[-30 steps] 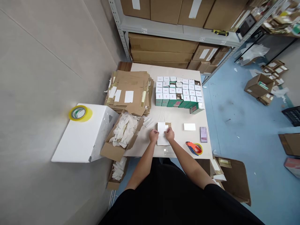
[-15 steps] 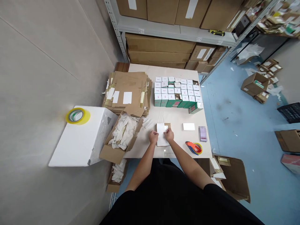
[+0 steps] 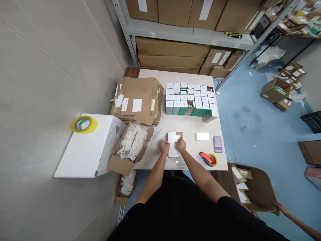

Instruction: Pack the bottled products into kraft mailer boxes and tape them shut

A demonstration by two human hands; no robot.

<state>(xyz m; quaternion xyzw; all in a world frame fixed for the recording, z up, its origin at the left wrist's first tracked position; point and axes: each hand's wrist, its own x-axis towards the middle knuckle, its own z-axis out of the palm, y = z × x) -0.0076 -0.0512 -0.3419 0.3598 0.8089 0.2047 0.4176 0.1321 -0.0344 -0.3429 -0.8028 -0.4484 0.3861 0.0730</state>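
Observation:
A small brown cardboard packet [image 3: 181,134] lies on the table near its front edge, mostly covered by a white paper label [image 3: 173,152]. My left hand [image 3: 164,147] is closed, its fingertips pinched at the label's left edge. From the other side my right hand [image 3: 181,144] rests on the label, fingers pressed together at the paper. To the right of it lies a flat white box [image 3: 202,136]. Orange-handled scissors or a cutter, its kind unclear, rests on a roll of tape [image 3: 213,160] near the front right.
Rows of white-topped green boxes [image 3: 184,108] stand at the back. Flattened cartons [image 3: 147,87] and a carton of white paper [image 3: 122,164] are on the left; yellow tape [image 3: 94,124] sits on a white block [image 3: 80,154]. Another person's hand [image 3: 279,207] holds a large carton [image 3: 260,187] at lower right.
The large carton at lower right has shifted to the right, and another person's hand has come into view at its edge. My hands have barely moved on the label.

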